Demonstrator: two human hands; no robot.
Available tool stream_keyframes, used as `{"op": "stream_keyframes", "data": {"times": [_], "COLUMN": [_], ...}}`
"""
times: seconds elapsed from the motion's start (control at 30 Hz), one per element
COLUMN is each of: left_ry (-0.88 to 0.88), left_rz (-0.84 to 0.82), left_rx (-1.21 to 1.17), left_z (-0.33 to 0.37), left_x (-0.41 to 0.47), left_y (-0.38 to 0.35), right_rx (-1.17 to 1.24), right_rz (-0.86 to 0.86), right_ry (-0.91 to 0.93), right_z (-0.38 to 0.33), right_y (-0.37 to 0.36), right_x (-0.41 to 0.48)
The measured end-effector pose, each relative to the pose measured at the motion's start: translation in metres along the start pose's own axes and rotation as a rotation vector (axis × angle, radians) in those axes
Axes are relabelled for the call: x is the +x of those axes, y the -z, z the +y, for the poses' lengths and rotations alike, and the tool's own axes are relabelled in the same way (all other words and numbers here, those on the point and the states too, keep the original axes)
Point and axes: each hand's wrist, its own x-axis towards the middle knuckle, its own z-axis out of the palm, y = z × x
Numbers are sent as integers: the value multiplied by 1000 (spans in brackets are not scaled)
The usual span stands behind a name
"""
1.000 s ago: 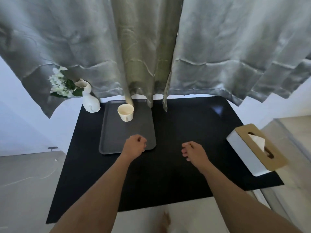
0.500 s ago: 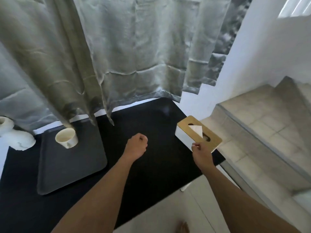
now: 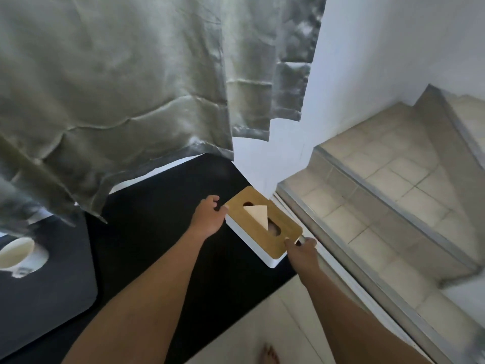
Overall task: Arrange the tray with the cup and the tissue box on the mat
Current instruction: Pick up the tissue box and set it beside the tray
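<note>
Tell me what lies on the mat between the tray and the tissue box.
Head view: only bare black mat separates the tray from the tissue box; the left forearm crosses above it.

Wood-topped tissue box (image 3: 263, 227) (white glossy body), matt mat (image 3: 157, 219)

You see one tissue box (image 3: 263, 225) with one tissue (image 3: 258, 215) standing out of its slot, one cup (image 3: 19, 254), one dark tray (image 3: 47, 295) and one black mat (image 3: 157, 219). Two hands show, one left hand (image 3: 208, 218) and one right hand (image 3: 301, 249). One bare foot (image 3: 269, 354) and one grey curtain (image 3: 118, 88) complete your count.
</note>
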Motion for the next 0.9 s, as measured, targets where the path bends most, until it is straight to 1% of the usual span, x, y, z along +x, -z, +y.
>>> {"op": "stream_keyframes", "data": {"times": [0.1, 0.17, 0.27, 0.37, 0.5, 0.7, 0.8, 0.9], "left_ry": [23, 45, 82, 77, 77, 67, 37, 52], "left_rz": [-25, -44, -77, -102, -107, -165, -136, -83], "left_rx": [22, 89, 177, 217, 201, 274, 383, 402], "left_z": [10, 13, 14, 19, 23, 22, 24, 19], "left_x": [21, 36, 58, 67, 74, 78, 74, 66], "left_y": [-18, -28, -41, -52, -60, -49, -43, -30], "right_rx": [13, -10, -48, -98, -59, -6, 4, -31], "right_rz": [-62, -110, -166, -188, -215, -279, -304, -307], "right_ry": [-61, -82, -76, -79, -165, -238, -215, -110], "right_z": [4, 5, 5, 5, 1, -3, -11, -18], "right_y": [-4, -6, -9, -11, -13, -13, -11, -16], "right_x": [21, 31, 39, 50, 61, 65, 64, 61]}}
